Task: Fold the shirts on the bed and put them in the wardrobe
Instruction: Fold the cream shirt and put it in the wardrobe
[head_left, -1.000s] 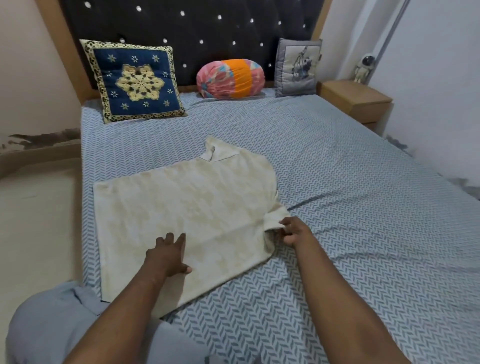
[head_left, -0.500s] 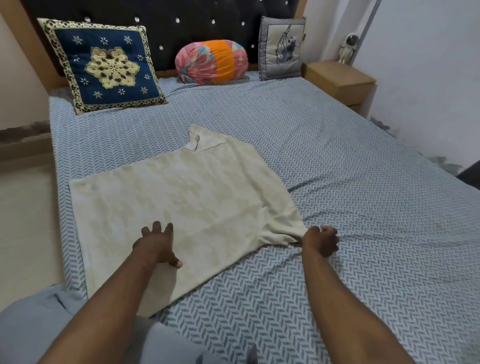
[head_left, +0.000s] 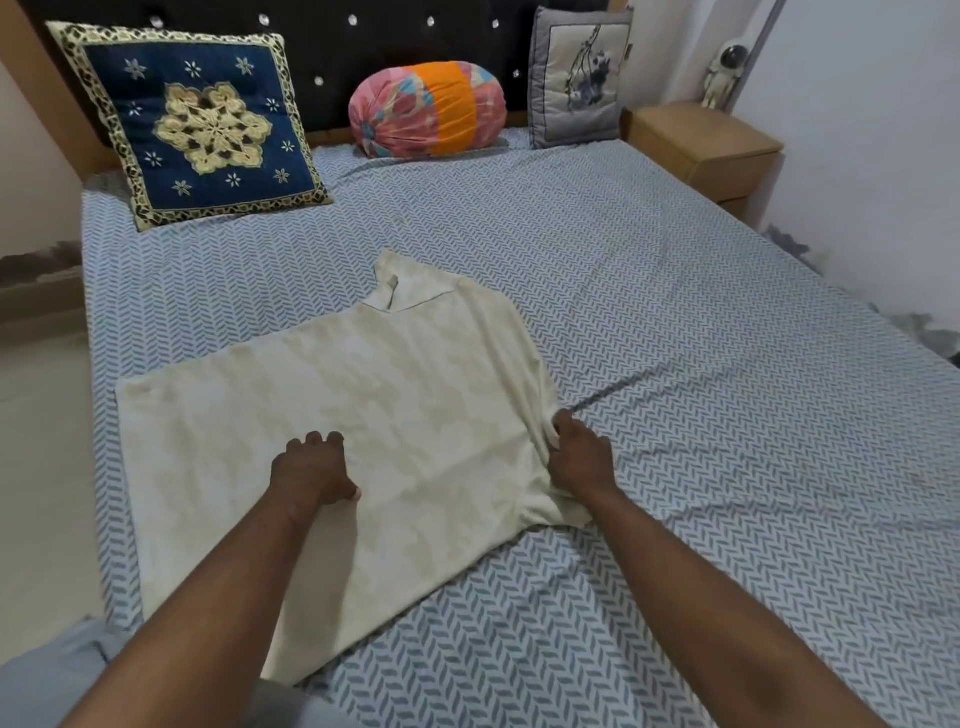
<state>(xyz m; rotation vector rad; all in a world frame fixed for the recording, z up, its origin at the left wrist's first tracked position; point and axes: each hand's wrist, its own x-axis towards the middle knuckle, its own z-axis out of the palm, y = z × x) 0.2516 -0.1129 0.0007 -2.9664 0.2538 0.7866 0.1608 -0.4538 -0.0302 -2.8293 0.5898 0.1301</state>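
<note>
Your L hand (head_left: 311, 470), fingers loosely bent, pins the shirt (head_left: 363, 395) near the bed's (head_left: 675, 322) left edge; R hand (head_left: 579, 460) clamps the sleeve (head_left: 558, 512). Fold it inward flat w/o dragging the body.

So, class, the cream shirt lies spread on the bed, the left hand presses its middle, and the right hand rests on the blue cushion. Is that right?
Not quite. In the head view the right hand grips the cream shirt at its right side, far from the blue cushion. The left hand does press the shirt on the bed.
</note>
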